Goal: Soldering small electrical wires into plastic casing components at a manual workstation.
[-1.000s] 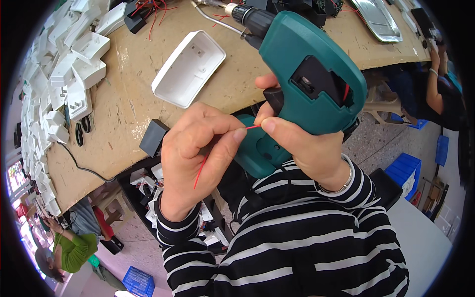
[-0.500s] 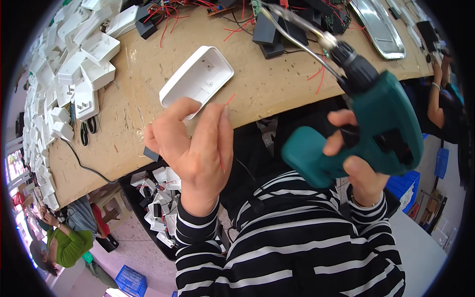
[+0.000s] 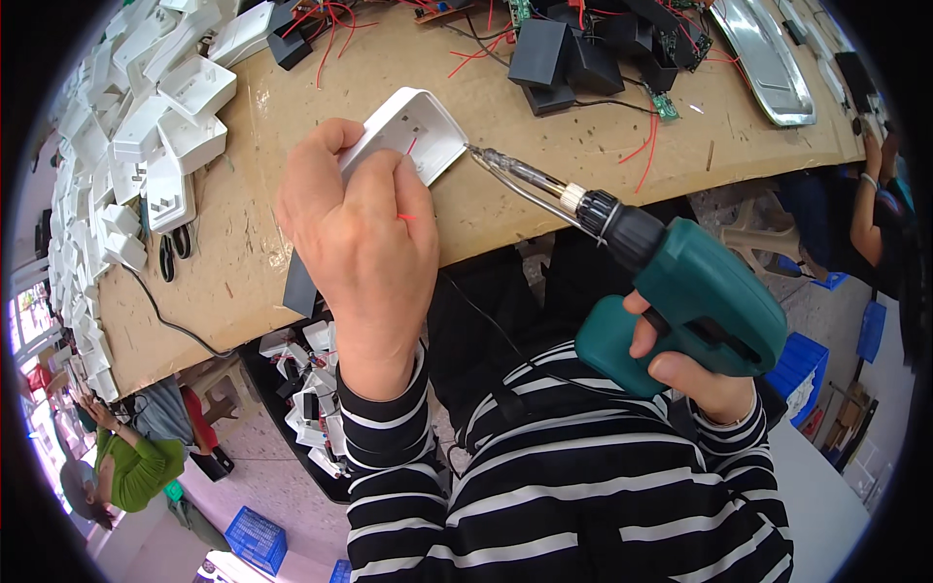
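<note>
A short red wire (image 3: 406, 217) is pinched in my left hand (image 3: 355, 233), its ends showing at the fingertips. That hand is over the near left side of an open white plastic case (image 3: 439, 146) on the table, and its outer fingers lie at the case's rim. The wire's far end reaches over the inside of the case. My right hand (image 3: 695, 374) grips a green pistol-shaped soldering gun (image 3: 714, 291), a finger at its trigger. The gun's tip, with a thin curved metal tube beside it, points left and is at the right rim of the case; whether they touch I cannot tell.
White plastic cases (image 3: 194, 87) pile up along the left of the table (image 3: 243, 253), near black-handled scissors (image 3: 175, 253). Black boxes (image 3: 539, 53) with circuit boards and red wires lie at the back, beside a metal tray (image 3: 763, 63). Below the edge stands a bin (image 3: 272, 408) of white parts.
My left hand has moved forward with the red wire, to the case. The soldering gun has come down and left, its tip now at the case's right rim.
</note>
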Tool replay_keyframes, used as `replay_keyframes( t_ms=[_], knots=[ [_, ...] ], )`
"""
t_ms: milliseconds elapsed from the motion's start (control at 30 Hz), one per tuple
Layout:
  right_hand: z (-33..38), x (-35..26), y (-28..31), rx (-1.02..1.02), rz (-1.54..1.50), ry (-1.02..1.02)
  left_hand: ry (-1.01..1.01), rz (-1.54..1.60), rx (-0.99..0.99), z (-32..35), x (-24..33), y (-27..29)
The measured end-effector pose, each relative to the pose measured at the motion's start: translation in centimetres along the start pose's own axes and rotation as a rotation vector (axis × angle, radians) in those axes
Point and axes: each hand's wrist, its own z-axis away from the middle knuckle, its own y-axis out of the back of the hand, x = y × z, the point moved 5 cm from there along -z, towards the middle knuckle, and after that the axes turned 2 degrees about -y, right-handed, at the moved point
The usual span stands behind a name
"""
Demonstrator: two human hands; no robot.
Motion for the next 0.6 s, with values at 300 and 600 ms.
replay_keyframes(
  t_ms=[300, 600],
  knots=[
    [-1.2, 0.2, -0.2, 0.006, -0.014, -0.083, -0.021, -0.045, 0.014, -0.2, -0.1, -0.4],
    [-2.0, 0.3, -0.1, 0.008, 0.028, -0.129, -0.035, -0.095, 0.014, -0.3, -0.1, -0.5]
  ],
)
